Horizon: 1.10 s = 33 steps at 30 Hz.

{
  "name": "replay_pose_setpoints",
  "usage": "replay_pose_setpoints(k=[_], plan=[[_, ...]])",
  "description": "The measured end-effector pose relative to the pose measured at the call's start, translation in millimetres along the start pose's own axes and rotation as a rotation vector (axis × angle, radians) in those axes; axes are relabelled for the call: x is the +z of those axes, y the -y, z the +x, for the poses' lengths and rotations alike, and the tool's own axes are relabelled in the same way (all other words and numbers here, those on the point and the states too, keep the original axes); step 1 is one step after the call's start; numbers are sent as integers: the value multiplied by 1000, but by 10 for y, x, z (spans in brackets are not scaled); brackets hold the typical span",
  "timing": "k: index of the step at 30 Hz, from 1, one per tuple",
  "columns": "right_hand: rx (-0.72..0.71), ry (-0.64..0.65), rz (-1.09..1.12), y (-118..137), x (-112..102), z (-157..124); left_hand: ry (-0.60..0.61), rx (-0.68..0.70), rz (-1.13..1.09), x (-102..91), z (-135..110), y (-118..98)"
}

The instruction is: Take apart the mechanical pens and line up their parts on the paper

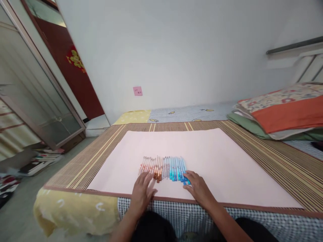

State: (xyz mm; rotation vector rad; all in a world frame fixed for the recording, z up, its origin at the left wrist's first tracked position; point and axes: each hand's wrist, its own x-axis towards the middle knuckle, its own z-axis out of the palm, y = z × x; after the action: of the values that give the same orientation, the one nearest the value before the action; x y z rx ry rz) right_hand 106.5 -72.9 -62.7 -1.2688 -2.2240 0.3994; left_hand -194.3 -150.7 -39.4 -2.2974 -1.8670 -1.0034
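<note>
Seated at the near edge of the bed. A pale pink sheet [227, 161] lies flat on the striped woven mat [290, 158].

The row of pens [164, 167] is on the sheet, side by side near its front edge: orange-tipped to the left, clear in the middle, blue-tipped to the right.

My left hand [142, 193] is open and palm down, fingertips at the near ends of the orange pens. My right hand [199, 188] is also open, fingertips touching the outermost blue pens. Neither hand grips anything, and they bracket the row from both sides.

Step in hand, as I judge it: squaring up the row, with the near ends still uneven.

Next move calls for light, even pressure from both sides, since round barrels roll and ride over each other easily.
</note>
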Motion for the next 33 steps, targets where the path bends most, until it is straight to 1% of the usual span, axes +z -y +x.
replay_pose_setpoints(k=[2,3,5,8,11,16,19,21,23,26,28,30,33], plan=[[-10,0,-8,15,-11,42,94,49,38,108,226,44],[-11,-2,-12,21,-16,55,127,50,59,158,297,65],[-12,-13,-17,24,-27,70,149,47,88,238,368,95],[-21,-28,-13,22,-38,77,123,57,99,303,366,101],[-34,-37,-4,32,-43,91,82,58,98,324,339,85],[-48,-49,0,61,-59,149,65,73,70,319,311,64],[-51,-56,-10,32,-15,190,76,104,27,291,376,74],[-40,-103,-30,-8,65,198,76,118,-3,283,521,88],[-23,-150,-48,-46,174,181,89,107,-7,310,750,95],[-16,-141,-64,-72,324,127,234,82,54,447,1137,74],[-3,-119,-63,-75,386,98,286,84,63,581,1320,46],[15,-102,-48,-80,421,89,329,81,67,699,1401,23],[23,-99,-17,-105,450,103,357,82,74,782,1384,6]])
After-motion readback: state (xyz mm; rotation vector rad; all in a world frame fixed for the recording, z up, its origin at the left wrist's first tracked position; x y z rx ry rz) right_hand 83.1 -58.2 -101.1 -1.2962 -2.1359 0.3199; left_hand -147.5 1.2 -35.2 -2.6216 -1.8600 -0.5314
